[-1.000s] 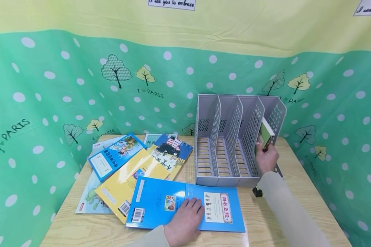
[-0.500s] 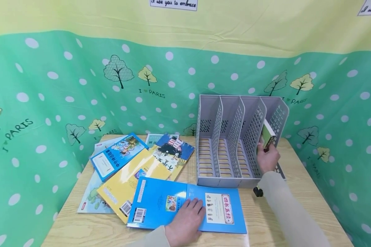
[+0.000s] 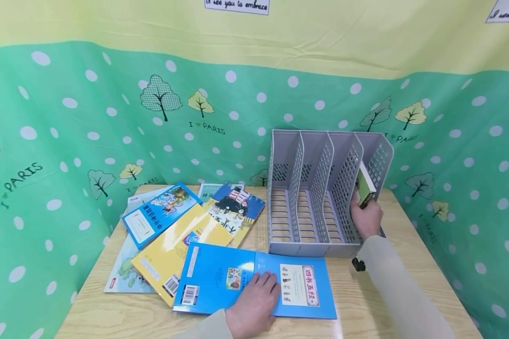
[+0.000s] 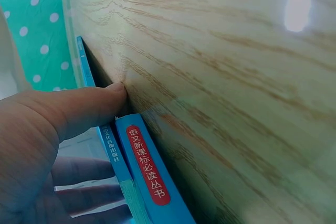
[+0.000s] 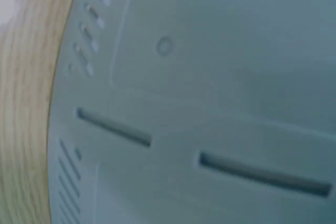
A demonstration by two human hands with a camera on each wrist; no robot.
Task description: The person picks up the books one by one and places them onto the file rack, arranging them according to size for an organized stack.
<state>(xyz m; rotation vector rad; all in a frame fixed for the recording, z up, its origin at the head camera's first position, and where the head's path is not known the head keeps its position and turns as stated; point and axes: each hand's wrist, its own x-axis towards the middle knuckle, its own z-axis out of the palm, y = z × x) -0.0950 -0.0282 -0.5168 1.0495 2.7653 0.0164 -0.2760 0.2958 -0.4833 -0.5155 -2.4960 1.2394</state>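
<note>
In the head view my right hand (image 3: 366, 219) grips a thick book with a green cover (image 3: 365, 187) inside the rightmost compartment of a grey file rack (image 3: 314, 249). The fingers' far side is hidden by the book and rack wall. My left hand (image 3: 256, 301) rests with its fingers laid over a blue book (image 3: 212, 282) spread across the table's front. From the left wrist view, the thumb (image 4: 86, 107) lies against the blue edges, beside a spine with a red label (image 4: 148, 163). Only the rack's grey slotted plastic (image 5: 210, 87) fills the right wrist view, without the hand.
Left of the rack lie overlapping books: a yellow one (image 3: 165, 254), a blue one (image 3: 163, 214), one with a black cartoon figure (image 3: 237, 207) and a pale one (image 3: 120, 273). Polka-dot cloth (image 3: 220, 108) hangs behind the wooden table (image 3: 424, 282).
My right wrist has turned slightly, and the green book's near end has dipped a little in the compartment. My left hand and the books on the table stay put.
</note>
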